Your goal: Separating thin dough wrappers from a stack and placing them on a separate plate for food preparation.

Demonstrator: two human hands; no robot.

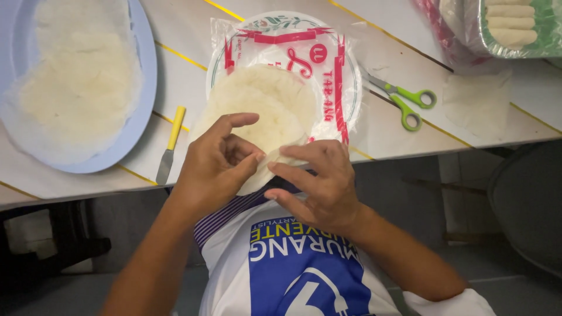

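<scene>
Closest to the body, the left hand (219, 161) and the right hand (319, 181) meet at the near edge of a stack of thin, round, pale wrapper sheets (257, 120). Both pinch that edge between thumb and fingertips, apparently to peel one sheet free from the ones beneath. The stack lies half out of its clear round plastic packet with red printing (328, 64), which rests on the white table with yellow lines (175, 35) and overhangs its near edge, so the edge is easy to reach.

Left of the hands, a small spatula with a yellow handle (171, 143) lies near the table edge. Beyond it sits a light blue oval plate (146, 70) holding a spread-out pale sheet (76, 76). To the right lie green-handled scissors (407, 99), and in the far right corner a foil tray (474, 29) holds pale finished rolls (512, 23) laid side by side.
</scene>
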